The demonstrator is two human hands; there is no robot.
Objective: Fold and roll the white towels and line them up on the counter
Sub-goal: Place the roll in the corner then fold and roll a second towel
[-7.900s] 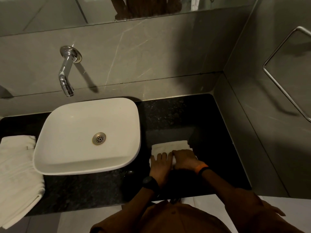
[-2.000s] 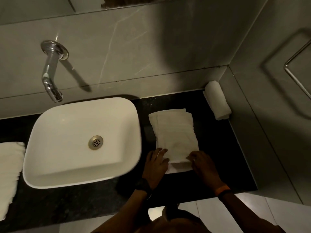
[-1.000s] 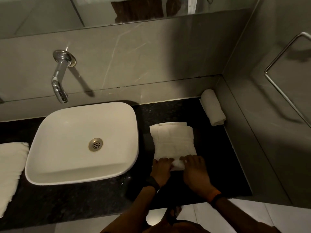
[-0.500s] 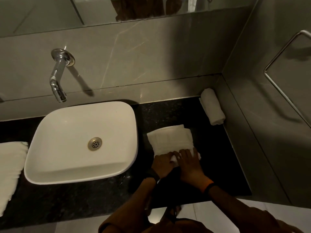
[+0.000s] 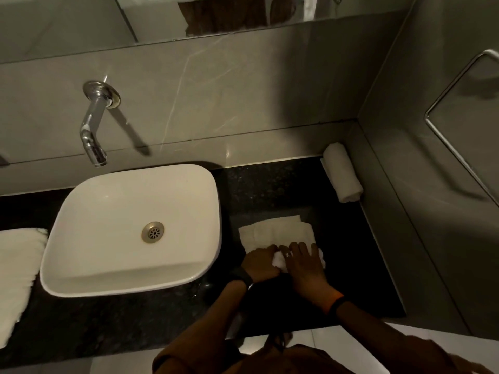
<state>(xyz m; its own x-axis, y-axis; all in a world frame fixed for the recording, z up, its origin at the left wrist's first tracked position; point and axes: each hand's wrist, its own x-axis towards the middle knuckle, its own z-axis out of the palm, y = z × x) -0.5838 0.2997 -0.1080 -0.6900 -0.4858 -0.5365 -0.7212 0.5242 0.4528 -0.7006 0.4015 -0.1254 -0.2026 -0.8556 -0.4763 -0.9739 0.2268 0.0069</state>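
Fingers of left hand and right hand curl over the towel, roll about half done, right of sink. One finished roll far right; probably a stack left unrolled.

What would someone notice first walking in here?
The white basin stands out against the black counter. To its right, both hands roll a white towel, with a finished roll in the far right corner by the wall.
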